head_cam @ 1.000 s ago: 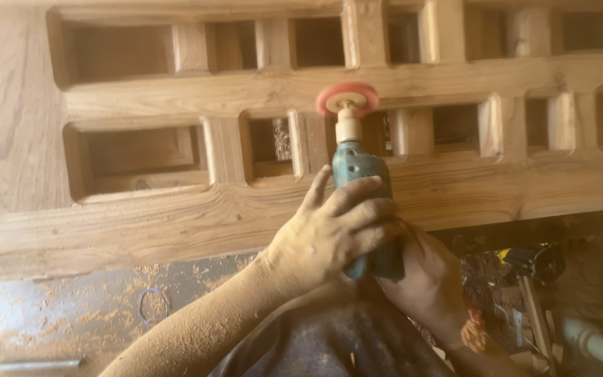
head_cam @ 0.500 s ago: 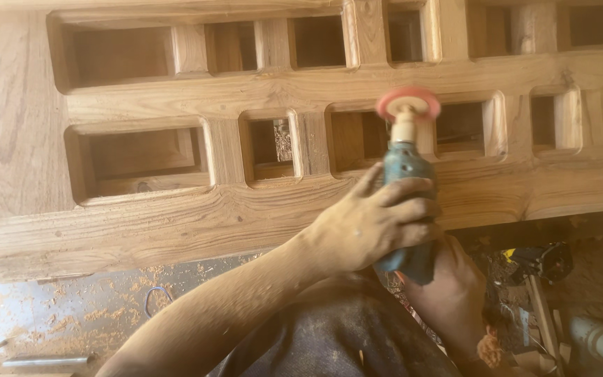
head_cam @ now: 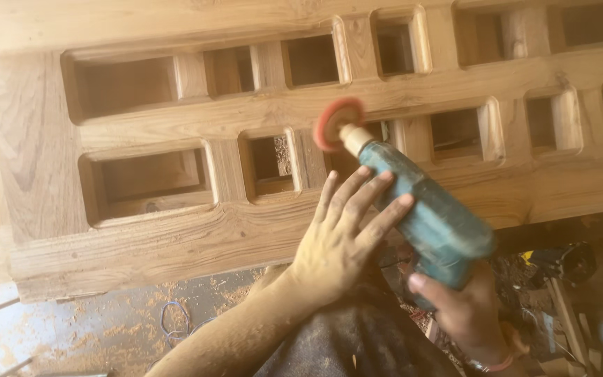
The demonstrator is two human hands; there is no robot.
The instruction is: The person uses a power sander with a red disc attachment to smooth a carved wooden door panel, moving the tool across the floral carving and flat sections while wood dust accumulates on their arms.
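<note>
Right hand (head_cam: 465, 307) grips teal power sander (head_cam: 427, 216) | left hand (head_cam: 340, 241) fingers spread on its body | red disc (head_cam: 336, 123) at wooden lattice frame (head_cam: 259, 230) | sanding seemingly midway.

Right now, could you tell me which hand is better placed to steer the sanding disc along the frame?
Right hand: it grips the teal drill's handle. The left hand only rests open-fingered against its body.

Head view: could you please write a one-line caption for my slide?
Right hand holds a teal power tool, its red disc at a carved wooden lattice panel; left hand steadies the body.
</note>
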